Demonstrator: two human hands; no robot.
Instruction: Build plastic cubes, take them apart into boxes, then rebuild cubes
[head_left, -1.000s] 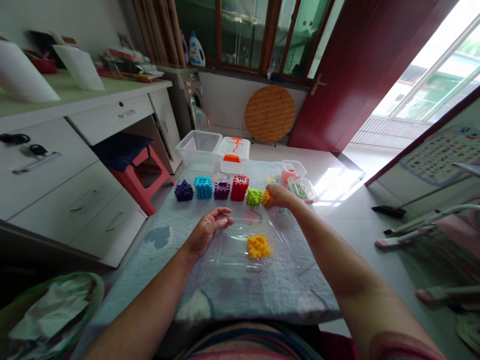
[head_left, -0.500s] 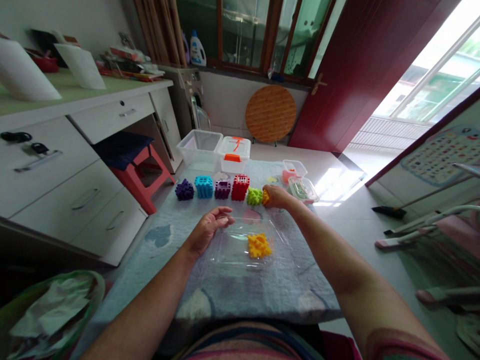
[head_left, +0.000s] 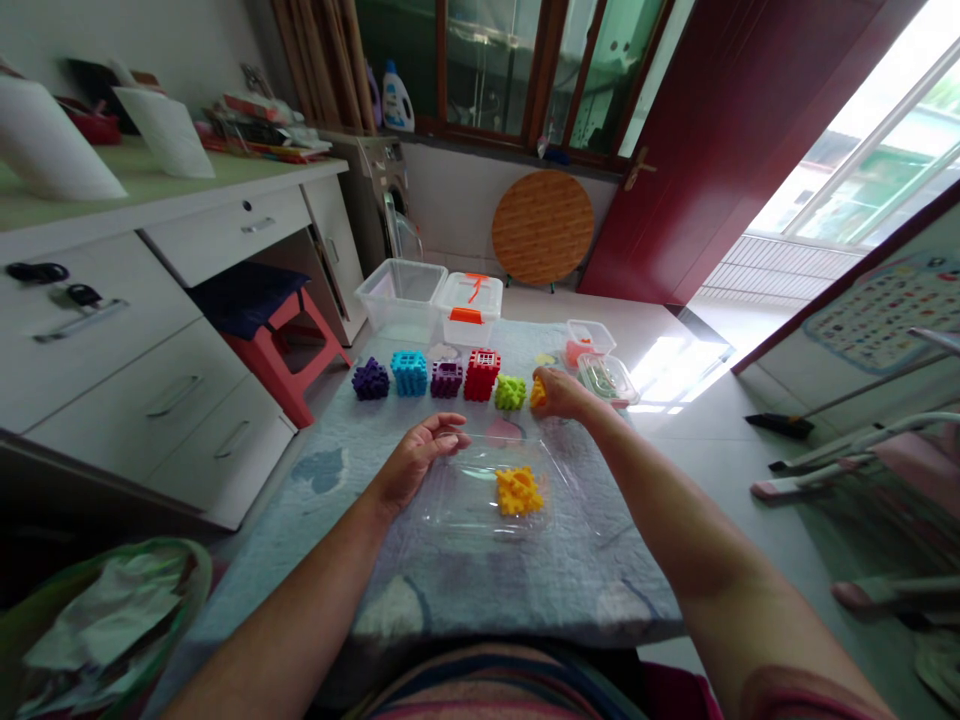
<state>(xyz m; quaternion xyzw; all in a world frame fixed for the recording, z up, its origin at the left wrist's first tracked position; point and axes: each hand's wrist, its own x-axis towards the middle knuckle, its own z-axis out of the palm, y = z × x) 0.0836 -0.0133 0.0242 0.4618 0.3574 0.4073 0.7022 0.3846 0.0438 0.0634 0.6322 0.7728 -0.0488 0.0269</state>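
Observation:
My right hand [head_left: 559,392] is closed on an orange block [head_left: 538,392], mostly covered by the fingers, at the right end of a row of blocks. Left of it stand a lime green block [head_left: 511,392], a red one [head_left: 481,375], a purple one [head_left: 446,379], a light blue one [head_left: 409,373] and a dark purple one [head_left: 370,379]. My left hand [head_left: 424,455], fingers loosely apart, rests at the upper left corner of a clear plastic tray [head_left: 457,510]. Flat yellow interlocking pieces [head_left: 519,491] lie in this tray.
Behind the row stand an uncovered clear bin [head_left: 397,300] and a lidded box with orange clasps [head_left: 469,310]. Two small containers, one with orange-red contents [head_left: 589,343] and one with a clear lid [head_left: 607,381], sit at the table's right edge. A red stool [head_left: 281,345] stands left.
My right hand has shifted slightly right with the orange block, widening the gap to the lime green block. My left hand and the tray stay put.

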